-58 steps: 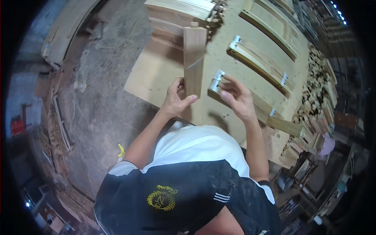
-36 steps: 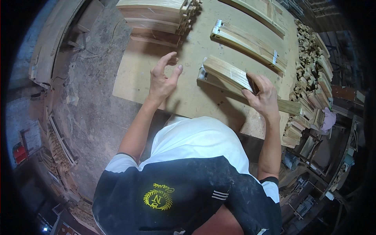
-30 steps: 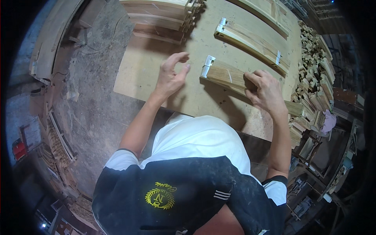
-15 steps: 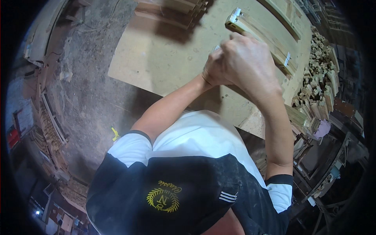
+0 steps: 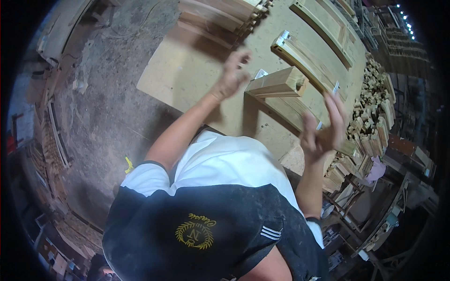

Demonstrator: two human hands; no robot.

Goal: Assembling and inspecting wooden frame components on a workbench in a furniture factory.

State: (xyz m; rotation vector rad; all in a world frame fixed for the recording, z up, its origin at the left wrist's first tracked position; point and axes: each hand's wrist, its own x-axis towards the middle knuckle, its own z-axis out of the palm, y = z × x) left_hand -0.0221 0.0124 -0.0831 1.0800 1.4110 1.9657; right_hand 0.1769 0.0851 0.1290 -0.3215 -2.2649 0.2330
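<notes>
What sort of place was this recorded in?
Most likely a woodworking shop: long wooden pieces lie on a tan worktop, stacked boards stand at its far left, and a big pile of cut wood lines the right.

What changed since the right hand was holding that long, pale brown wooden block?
The long, pale brown wooden block was held lengthwise along the flat wooden rail; now it stands up at the rail's left end. The right hand let go and is open; the left hand, also open, is left of the block. The brown wooden plank stack stayed put.
</notes>
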